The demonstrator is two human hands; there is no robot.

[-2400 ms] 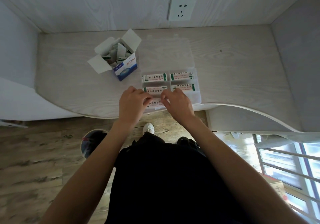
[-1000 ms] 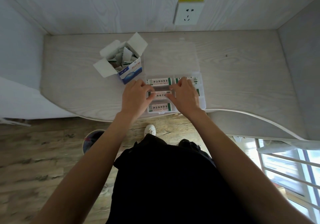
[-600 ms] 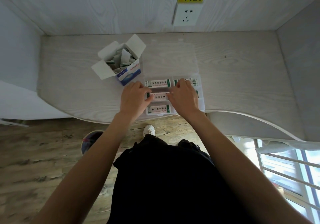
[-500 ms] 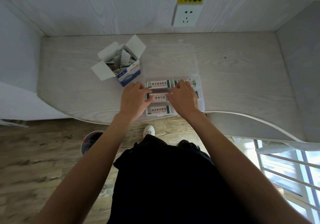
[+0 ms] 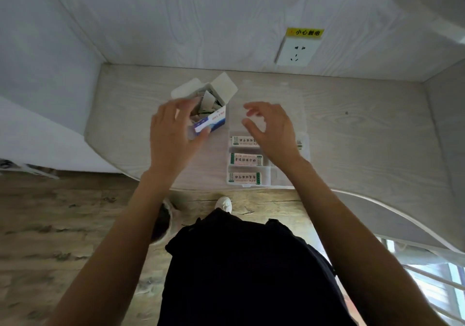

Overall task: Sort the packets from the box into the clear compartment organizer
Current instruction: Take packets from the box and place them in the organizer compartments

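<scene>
Left hand (image 5: 173,134) spread loose over box (image 5: 210,114), right hand (image 5: 273,129) spread above organizer (image 5: 266,174) at desk's (image 5: 364,134) front edge; both hold nothing.

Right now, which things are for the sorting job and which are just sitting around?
For the job:
box of packets
clear compartment organizer
packets already sorted
left hand, right hand

Just there:
wall socket
yellow warning sticker
bin on the floor
</scene>
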